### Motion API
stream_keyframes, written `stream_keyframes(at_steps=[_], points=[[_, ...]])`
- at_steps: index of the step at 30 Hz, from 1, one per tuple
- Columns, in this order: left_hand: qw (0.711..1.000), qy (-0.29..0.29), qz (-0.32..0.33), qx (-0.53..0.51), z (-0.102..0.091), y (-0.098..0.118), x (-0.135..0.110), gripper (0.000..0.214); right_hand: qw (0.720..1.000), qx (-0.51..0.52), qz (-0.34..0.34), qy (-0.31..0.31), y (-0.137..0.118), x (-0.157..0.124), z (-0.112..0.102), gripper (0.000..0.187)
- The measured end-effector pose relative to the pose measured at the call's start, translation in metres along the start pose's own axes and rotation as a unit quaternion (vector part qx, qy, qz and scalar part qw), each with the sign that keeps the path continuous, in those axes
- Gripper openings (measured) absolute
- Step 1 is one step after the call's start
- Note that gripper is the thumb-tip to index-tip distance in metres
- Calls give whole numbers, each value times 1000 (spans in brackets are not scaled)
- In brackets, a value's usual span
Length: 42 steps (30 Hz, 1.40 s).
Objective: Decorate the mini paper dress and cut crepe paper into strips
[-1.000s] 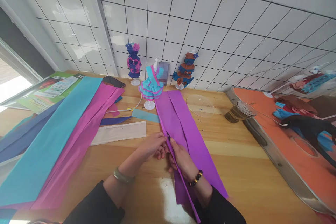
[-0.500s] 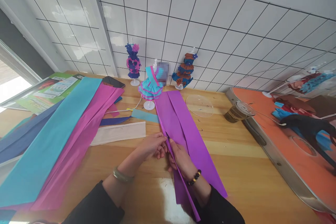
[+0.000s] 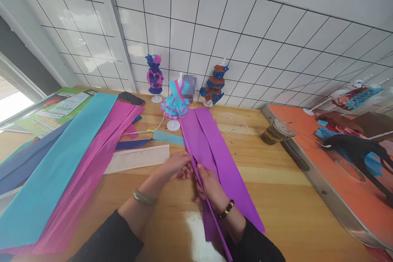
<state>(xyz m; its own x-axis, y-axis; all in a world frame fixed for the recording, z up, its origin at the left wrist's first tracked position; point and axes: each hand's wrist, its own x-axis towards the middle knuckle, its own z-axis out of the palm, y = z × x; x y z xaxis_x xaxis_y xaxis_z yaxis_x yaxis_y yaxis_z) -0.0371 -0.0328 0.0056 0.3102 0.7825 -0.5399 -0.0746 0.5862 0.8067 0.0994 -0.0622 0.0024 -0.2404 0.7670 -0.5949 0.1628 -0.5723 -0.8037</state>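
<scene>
A long sheet of purple crepe paper [image 3: 236,180] runs away from me down the wooden table, with a narrow strip along its left side split from the rest. My left hand [image 3: 181,166] pinches the paper's left edge. Close beside it, my right hand [image 3: 210,186] is closed around scissors [image 3: 194,159]; only their dark blade tips show at the paper, and the handles are hidden in the palm. The cut strip passes over my right hand's wrist side toward the front edge.
Turquoise paper [image 3: 70,155] and pink paper [image 3: 95,155] lie at left, near a white strip [image 3: 138,158]. Small dressed mannequins [image 3: 175,104] stand against the tiled wall. A lidded cup [image 3: 276,133] sits by an orange tray [image 3: 337,172] at right. A clear disc [image 3: 232,125] lies nearby.
Both hands have shifted very slightly along the purple paper's edge, with the scissors' blade tips a little farther up it. The whole view has moved slightly; the grips are unchanged.
</scene>
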Motion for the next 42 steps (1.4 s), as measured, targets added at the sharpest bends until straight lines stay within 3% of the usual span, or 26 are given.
stream_keyframes(at_steps=[7, 42], points=[[1000, -14, 15, 2, -5, -10, 6, 19, 1000, 0, -17, -12, -5, 5, 0, 43], [1000, -9, 18, -13, -3, -7, 3, 18, 999, 1, -40, -18, -7, 10, 3, 44]])
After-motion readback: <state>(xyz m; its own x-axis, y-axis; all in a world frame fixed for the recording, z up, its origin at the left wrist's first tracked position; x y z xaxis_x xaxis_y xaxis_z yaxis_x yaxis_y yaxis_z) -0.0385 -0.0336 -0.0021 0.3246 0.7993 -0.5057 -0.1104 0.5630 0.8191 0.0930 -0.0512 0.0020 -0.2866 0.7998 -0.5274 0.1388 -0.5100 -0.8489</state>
